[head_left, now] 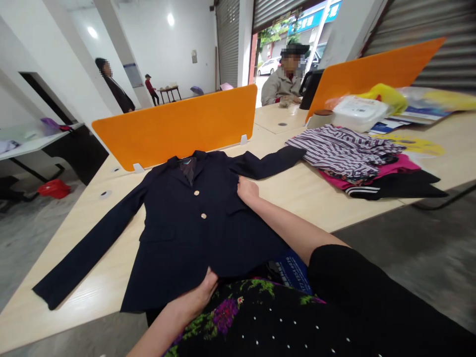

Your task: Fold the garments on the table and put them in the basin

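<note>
A dark navy jacket (186,218) lies face up and spread out on the light wooden table (308,193), sleeves out to both sides, two gold buttons down its front. My right hand (247,190) rests on the jacket near its right armpit, fingers curled onto the cloth. At the near edge my left hand (199,295) pinches the jacket's bottom hem. Whether either hand truly grips the cloth is hard to tell; both touch it.
A pile of folded clothes (357,158), striped on top with pink and black beneath, lies to the right. An orange divider (178,126) stands behind the jacket. A seated person (284,79) is at the far desk; two more people stand far back left.
</note>
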A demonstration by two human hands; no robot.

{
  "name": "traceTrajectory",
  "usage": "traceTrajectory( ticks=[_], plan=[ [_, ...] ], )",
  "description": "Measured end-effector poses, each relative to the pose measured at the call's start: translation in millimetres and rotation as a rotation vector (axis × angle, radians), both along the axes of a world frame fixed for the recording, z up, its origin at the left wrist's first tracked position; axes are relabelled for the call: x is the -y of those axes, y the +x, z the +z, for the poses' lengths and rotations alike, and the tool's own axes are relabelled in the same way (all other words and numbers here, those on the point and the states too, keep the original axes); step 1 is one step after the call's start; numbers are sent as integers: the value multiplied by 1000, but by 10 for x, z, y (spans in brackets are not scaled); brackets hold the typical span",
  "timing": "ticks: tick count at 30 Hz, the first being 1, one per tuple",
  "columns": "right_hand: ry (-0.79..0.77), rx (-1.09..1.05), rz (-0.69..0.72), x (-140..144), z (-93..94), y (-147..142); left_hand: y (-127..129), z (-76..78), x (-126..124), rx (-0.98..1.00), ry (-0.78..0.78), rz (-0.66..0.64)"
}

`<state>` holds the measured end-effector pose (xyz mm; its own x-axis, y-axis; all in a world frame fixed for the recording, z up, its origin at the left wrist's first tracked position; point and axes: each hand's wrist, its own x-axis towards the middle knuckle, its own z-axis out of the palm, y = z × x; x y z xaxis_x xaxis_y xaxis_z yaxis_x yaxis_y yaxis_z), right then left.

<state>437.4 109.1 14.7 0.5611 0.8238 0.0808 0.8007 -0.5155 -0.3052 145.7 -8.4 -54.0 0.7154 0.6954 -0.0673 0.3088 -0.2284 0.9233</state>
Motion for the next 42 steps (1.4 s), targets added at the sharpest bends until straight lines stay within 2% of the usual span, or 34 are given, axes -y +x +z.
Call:
traceTrajectory(
  ticks=[4,6,8,9,10,11,13,15,17,19,22,24,25,27,28,29,32,33,34,36,39,40,42],
  plan=[
    [12,41,4,-34,24,51,-136,365,70,-133,461,-200],
    [65,112,53,46,55,42,-176,538,92,-151,610,-322],
    [180,194,169,203,72,-25,-232,657,115,-105,693,-433],
    [241,212,268,308,72,-83,-267,693,126,-72,763,-447],
    [282,204,391,427,64,-157,-306,715,135,-53,873,-420],
    [290,170,526,555,50,-244,-345,726,141,-58,1007,-339],
    [224,96,803,814,8,-440,-410,728,137,-145,1266,-61],
    [112,65,1015,1026,-41,-623,-445,719,106,-279,1409,212],
    [32,66,1118,1151,-78,-744,-451,710,46,-393,1410,404],
    [-4,57,1138,1190,-92,-786,-448,712,-36,-452,1274,488],
    [-28,21,1125,1163,-79,-765,-474,776,-167,-398,841,419],
    [-40,7,1118,1138,-63,-750,-520,885,-226,-280,591,465],
    [-43,7,1120,1130,-56,-750,-545,955,-238,-206,528,557],
    [-42,21,1129,1125,-42,-769,-571,1095,-222,-68,540,757],
    [-40,30,1131,1126,-34,-785,-565,1146,-196,-27,583,754],
    [-38,38,1128,1129,-26,-805,-545,1175,-160,-24,631,651],
    [-56,55,1109,1143,-8,-865,-426,1108,-36,-179,744,29],
    [-66,59,1108,1145,-5,-878,-384,1052,-2,-242,765,-127],
    [-73,62,1111,1144,-3,-886,-351,995,23,-300,780,-213],
    [-74,57,1128,1115,11,-873,-317,913,40,-374,776,-252],
    [-98,-18,1166,949,97,-793,-305,904,-14,-415,703,-267],
    [-102,-63,1149,851,148,-761,-292,913,-47,-417,692,-256],
    [-43,-123,1023,597,264,-719,-236,905,-124,-420,729,-211]
  ],
)
